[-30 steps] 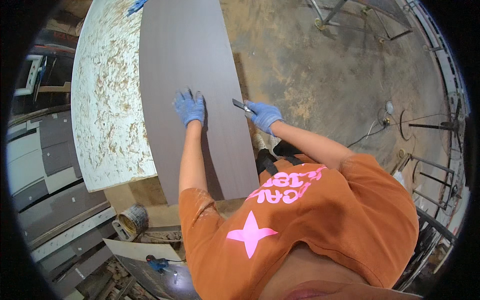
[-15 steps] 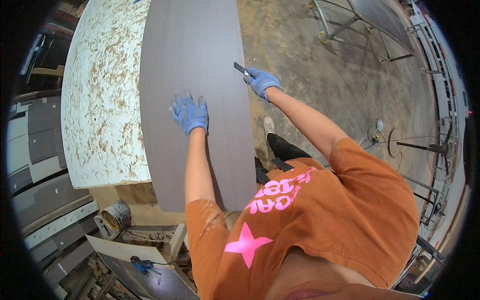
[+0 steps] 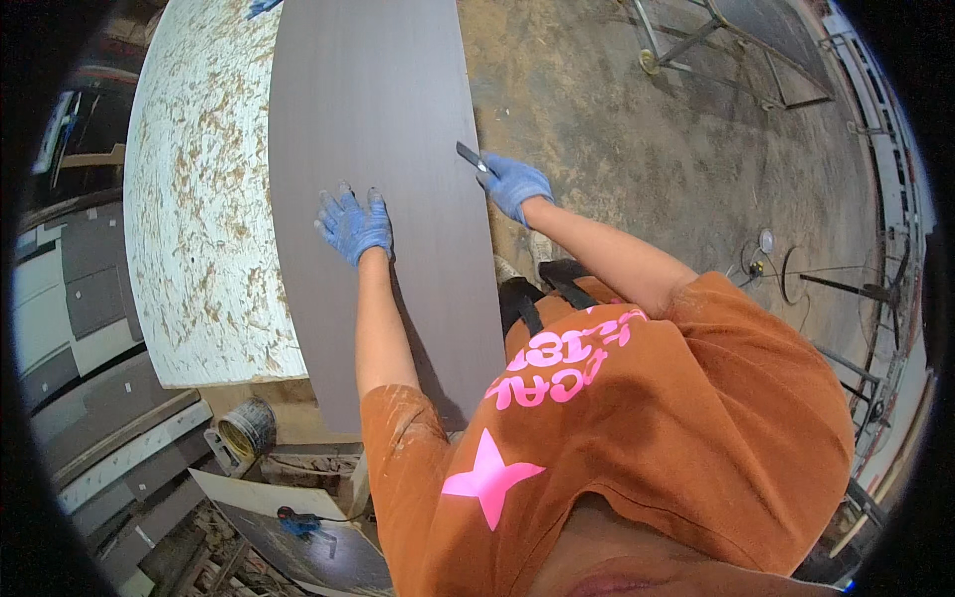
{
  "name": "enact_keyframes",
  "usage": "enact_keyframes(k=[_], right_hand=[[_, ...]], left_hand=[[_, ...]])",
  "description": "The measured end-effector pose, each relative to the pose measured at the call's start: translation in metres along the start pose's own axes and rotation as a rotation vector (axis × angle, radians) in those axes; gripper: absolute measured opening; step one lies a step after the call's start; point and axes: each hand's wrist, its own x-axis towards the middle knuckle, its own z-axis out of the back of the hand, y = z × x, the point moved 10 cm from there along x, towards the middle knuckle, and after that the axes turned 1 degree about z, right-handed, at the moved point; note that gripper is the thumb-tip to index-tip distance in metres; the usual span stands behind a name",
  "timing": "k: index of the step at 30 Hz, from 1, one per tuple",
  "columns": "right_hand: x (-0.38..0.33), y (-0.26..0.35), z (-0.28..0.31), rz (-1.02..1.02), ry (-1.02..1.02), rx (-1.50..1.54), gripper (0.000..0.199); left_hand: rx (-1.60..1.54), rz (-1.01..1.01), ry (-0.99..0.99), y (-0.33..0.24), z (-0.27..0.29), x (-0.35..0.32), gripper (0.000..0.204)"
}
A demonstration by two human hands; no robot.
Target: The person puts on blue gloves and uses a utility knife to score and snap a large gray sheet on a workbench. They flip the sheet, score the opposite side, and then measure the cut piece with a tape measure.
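The right hand (image 3: 514,185), in a blue glove, is curled tight around a small blade tool (image 3: 472,156), its grip closed on the handle with the thin metal tip pointing far-left and touching, or just short of, the right edge of the long grey laminate sheet (image 3: 373,149); which of the two cannot be told. The left hand (image 3: 355,225), also gloved in blue, lies flat with its fingers spread, pressing down on the middle of the sheet and holding nothing. The sheet runs from near to far along the bench (image 3: 194,219), covering its right part, while the rough chipboard top shows bare to the left. Its near end overhangs the bench edge above a small tin can (image 3: 245,428) and some offcut boards on the floor. To the right lies a dusty concrete floor (image 3: 647,149) with metal frames at the far side. The risk here, as I judge it, is the blade skidding off the thin edge toward the pressing hand or gouging the face, if the sheet shifts under uneven pressure or the tool is tilted too steeply; the overhanging near end could also flex and chip.
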Motion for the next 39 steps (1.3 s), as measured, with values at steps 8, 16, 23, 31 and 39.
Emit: enact_keyframes(k=[8,16,23,31,39], right_hand=[[0.009,-0.007,0.004,0.055,-0.122,0.031,0.045],[-0.004,-0.01,-0.007,0.045,-0.117,0.017,0.042],[-0.002,-0.01,-0.009,0.071,-0.132,-0.042,0.046],[0.031,0.006,0.017,0.01,-0.004,-0.038,0.047],[0.008,0.0,0.005,0.015,-0.026,-0.003,0.045]], left_hand=[[-0.007,-0.004,0.011,-0.006,0.004,0.022,0.068],[-0.008,-0.028,-0.04,-0.003,0.005,0.021,0.067],[0.019,-0.038,-0.063,-0.004,0.007,0.025,0.067],[0.004,-0.011,-0.03,-0.003,0.005,0.023,0.067],[0.014,-0.007,0.005,0.0,0.002,0.02,0.066]])
